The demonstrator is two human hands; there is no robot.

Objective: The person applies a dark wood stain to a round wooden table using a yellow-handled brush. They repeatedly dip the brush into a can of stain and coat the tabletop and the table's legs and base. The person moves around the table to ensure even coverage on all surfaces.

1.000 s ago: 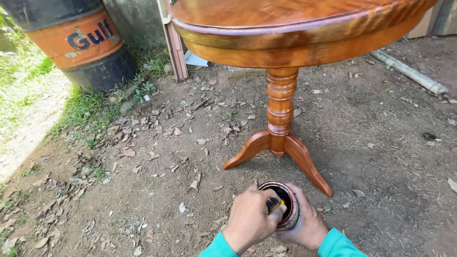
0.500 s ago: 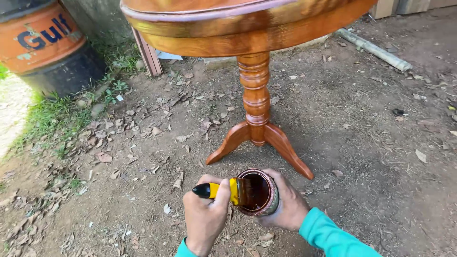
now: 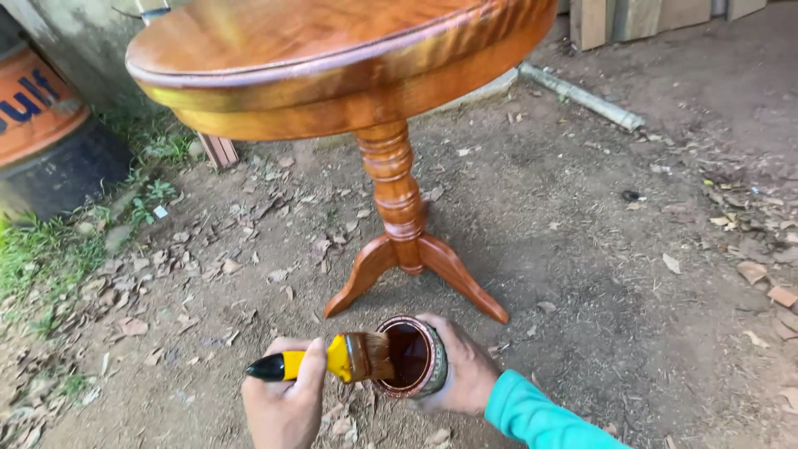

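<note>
Head view, looking down on bare dirt.

One round table (image 3: 332, 58), glossy orange-brown top, single turned post, three splayed feet on the ground; two feet plainly seen, third mostly hidden behind the post.

Two hands at the bottom edge. Left hand (image 3: 287, 399) clamped around one brush (image 3: 332, 360): yellow handle with black tip pointing left, wet brown bristles pointing right, touching the rim of the can. Fingers closed over the handle, thumb on top. Right hand (image 3: 461, 374) wrapped round one small can (image 3: 411, 357), fingers closed on its far side, teal sleeve (image 3: 540, 416) at the wrist. Can held just in front of the table's feet, tilted toward the camera, dark red-brown liquid inside.

One drum (image 3: 50, 141), orange above and black below, at far left beside a patch of grass (image 3: 50, 258). One grey pipe (image 3: 582, 96) lying on the ground behind the table. Dry leaves (image 3: 216, 266) scattered, too many to count. Wooden boards (image 3: 632, 17) standing at top right, number unclear
</note>
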